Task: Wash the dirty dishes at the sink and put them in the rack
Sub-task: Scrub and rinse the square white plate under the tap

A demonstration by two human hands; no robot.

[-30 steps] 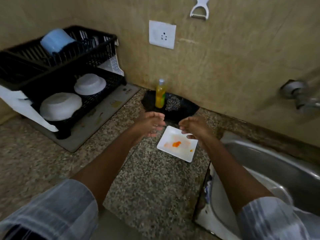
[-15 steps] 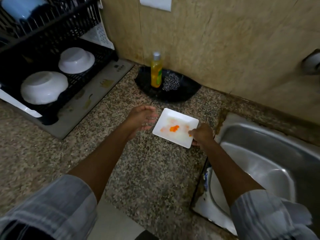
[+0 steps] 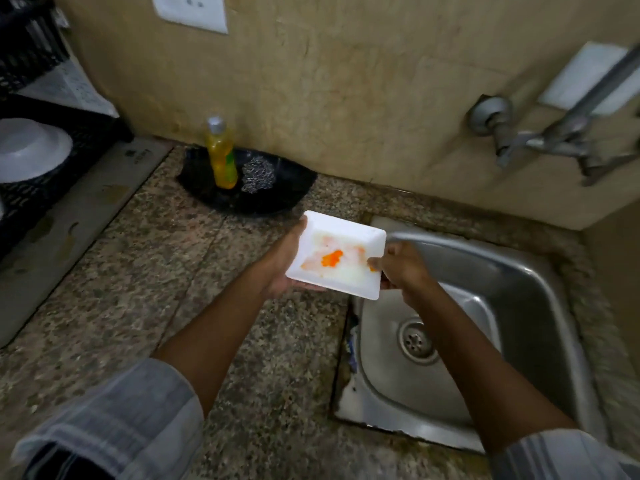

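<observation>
Both hands, left (image 3: 282, 268) cupped under and right (image 3: 398, 268) pinching its edge, hold the orange-smeared plate (image 3: 337, 254) unwashed beside the sink (image 3: 519, 306); soap (image 3: 221, 154) and scourer (image 3: 257, 175) untouched; rack (image 3: 20, 188) apparently holds one bowl (image 3: 31, 148).

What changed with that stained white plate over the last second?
The square plate was lifted off the counter and carried toward the sink. The right hand took its edge first; now the left hand supports it underneath too. The soap bottle and scrubber stayed in their black dish.
</observation>
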